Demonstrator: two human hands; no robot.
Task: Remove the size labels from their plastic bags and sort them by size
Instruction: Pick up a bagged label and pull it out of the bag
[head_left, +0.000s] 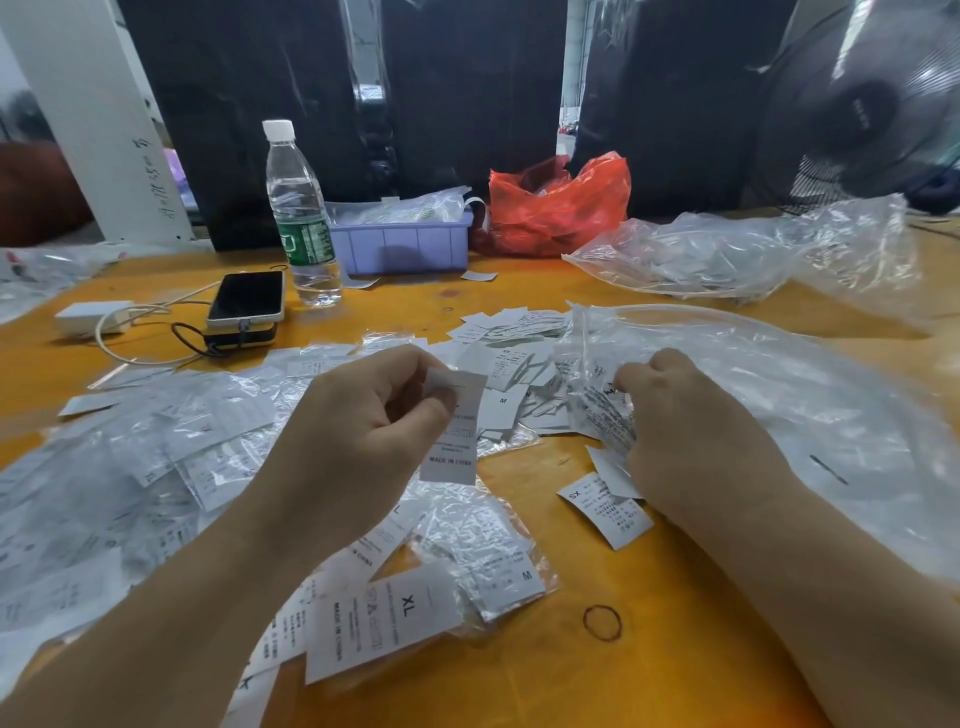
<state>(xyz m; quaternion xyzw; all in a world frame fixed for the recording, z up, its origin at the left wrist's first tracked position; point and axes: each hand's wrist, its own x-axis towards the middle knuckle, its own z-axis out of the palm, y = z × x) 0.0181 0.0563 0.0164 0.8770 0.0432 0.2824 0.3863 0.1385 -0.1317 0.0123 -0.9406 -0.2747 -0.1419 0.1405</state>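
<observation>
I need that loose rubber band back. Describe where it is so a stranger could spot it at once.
Start at the orange table and look at its near edge, between the person's two forearms. Just right of the white XL label lies the rubber band, alone on bare wood. It is a thin dark ring, the only round thing among flat white labels and clear bags.

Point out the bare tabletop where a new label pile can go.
Bare wood lies near the rubber band, between the XL label and the right forearm, and in a strip between the water bottle and the far loose labels. The left side is crowded with bagged labels; the big clear bag covers the right.
</observation>
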